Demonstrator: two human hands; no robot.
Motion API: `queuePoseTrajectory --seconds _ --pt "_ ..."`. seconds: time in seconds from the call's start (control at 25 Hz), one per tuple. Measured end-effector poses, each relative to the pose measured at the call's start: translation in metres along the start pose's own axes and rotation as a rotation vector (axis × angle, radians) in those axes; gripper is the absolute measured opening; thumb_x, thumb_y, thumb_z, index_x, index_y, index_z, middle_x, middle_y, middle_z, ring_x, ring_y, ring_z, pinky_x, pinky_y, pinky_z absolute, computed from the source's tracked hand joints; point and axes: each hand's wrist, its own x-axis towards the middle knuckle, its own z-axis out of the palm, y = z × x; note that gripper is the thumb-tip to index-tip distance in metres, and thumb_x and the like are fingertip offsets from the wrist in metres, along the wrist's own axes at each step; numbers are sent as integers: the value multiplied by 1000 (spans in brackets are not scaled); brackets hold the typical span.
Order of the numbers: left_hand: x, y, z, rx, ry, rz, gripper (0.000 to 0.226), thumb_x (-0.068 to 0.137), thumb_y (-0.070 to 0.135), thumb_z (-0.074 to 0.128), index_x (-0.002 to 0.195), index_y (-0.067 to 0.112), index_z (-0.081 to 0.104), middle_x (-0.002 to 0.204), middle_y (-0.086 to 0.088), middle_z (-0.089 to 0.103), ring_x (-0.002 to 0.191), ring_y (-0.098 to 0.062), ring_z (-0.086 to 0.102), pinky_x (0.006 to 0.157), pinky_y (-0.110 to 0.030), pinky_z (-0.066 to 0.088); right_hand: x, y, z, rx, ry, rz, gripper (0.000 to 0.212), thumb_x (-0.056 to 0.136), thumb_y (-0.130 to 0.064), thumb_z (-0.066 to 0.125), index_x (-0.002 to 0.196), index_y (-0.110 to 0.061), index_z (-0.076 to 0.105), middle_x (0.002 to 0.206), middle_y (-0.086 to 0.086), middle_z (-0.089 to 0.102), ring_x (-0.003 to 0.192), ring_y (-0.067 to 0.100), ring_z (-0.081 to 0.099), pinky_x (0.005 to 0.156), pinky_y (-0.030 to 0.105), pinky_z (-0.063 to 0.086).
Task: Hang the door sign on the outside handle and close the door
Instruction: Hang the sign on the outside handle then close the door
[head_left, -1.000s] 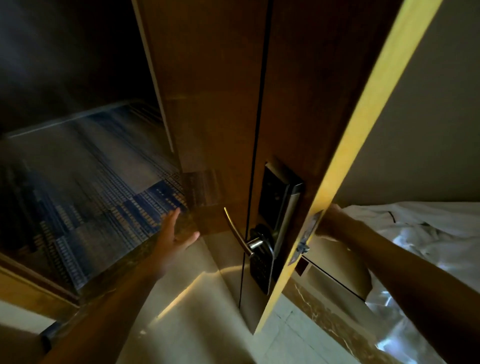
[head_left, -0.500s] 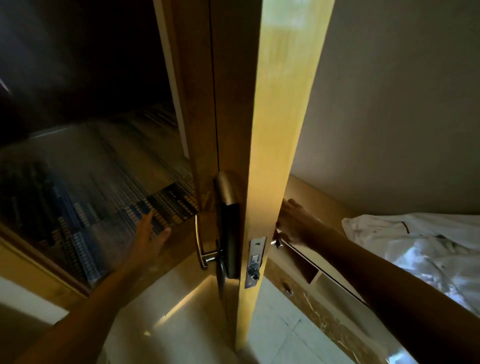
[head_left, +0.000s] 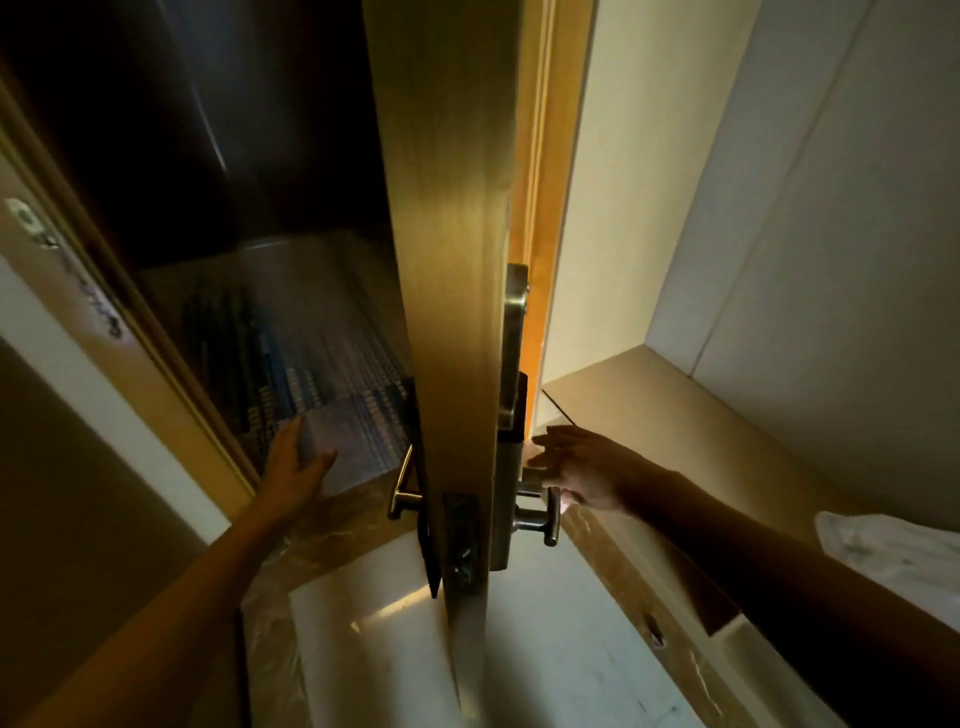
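Nearest, two bare forearms reach forward from the bottom edge, one on each side of a wooden door (head_left: 447, 260) seen almost edge-on. The pale marble floor (head_left: 374, 649) lies under them, with a darker marble border strip.

Right hand (head_left: 587, 475): fingers spread wide, palm down, holding nothing. It sits just beside the inside lever handle (head_left: 540, 517), fingertips toward the door face; whether it touches the lever cannot be told. A white cloth (head_left: 893, 551) lies at the right edge, past that forearm, on a pale cabinet top (head_left: 649, 410).

Door edge: the latch plate (head_left: 461, 540) is set in it at handle height. A tall metal lock plate (head_left: 511, 364) runs up the inside face above the lever.

Left hand (head_left: 296, 467): open, fingers loosely extended, nothing in it. It is out past the door frame (head_left: 156, 332), on the outer side of the door, near the outside lever handle (head_left: 402, 493) but apart from it.

Door sign: no sign can be made out on the outside handle or in either hand; the light there is dim.

Farther out, blue patterned corridor carpet (head_left: 311, 374) shows through the gap, blurred, then a dark wall beyond. The door stands open, well apart from its frame.
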Motion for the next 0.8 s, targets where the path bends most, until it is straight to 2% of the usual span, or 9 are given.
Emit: queuePoseTrajectory --seconds 0.04,0.12,0.16,0.2,0.32,0.4,0.52,0.68,0.8 --pt "-2 -4 -10 6 18 6 61 88 22 58 141 21 27 147 -14 30 132 -33 36 102 -58 39 10 -4 -2 11 -2 -21 40 89 -14 58 128 -23 54 144 -2 49 143 21 25 121 39 12" --pt "-7 -11 -25 51 116 15 58 87 25 58 138 23 30 146 -14 31 129 -22 35 98 -42 42 31 -13 -6 34 21 -61 33 88 -13 59 121 -18 59 135 1 57 138 22 35 119 38 17" --pt "-10 -14 -29 76 161 21 58 87 27 58 138 26 30 146 -13 31 125 -15 33 95 -33 39 38 -16 -7 46 34 -73 30 87 -13 60 117 -17 62 130 3 61 134 23 41 118 37 21" --pt "-12 -19 -35 94 191 22 59 87 30 59 138 28 29 147 -12 31 122 -12 31 94 -31 36 46 -20 -10 54 42 -88 26 86 -15 61 112 -16 64 123 4 65 128 23 46 115 37 26" --pt "-15 -38 -61 123 223 -46 70 83 45 56 141 31 22 153 -8 23 135 -24 26 103 -42 28 76 -32 -17 73 62 -133 20 86 -23 61 104 -17 65 111 1 67 114 20 53 105 35 38" --pt "-14 -52 -78 150 229 -105 74 82 48 54 143 29 18 156 -8 16 140 -28 19 108 -45 23 96 -38 -21 84 50 -147 26 86 -27 61 111 -19 62 113 0 67 113 20 54 104 36 40" --pt "-12 -65 -101 161 283 -176 73 86 36 57 145 27 15 158 -9 10 143 -30 14 112 -50 19 125 -49 -27 153 100 -140 45 84 -31 66 126 -20 53 116 4 66 110 23 57 100 39 46" --pt "-11 -77 -130 136 334 -227 72 88 32 57 145 29 15 158 -9 9 143 -33 13 111 -59 21 156 -66 -31 153 315 -174 70 63 -26 86 125 -13 54 122 15 65 114 34 61 90 45 54" --pt "-6 -81 -153 115 355 -207 72 88 29 57 146 27 14 158 -10 10 143 -32 13 112 -59 21 188 -82 -40 112 331 -134 62 62 -28 85 117 -13 61 122 14 66 116 35 59 95 48 51"
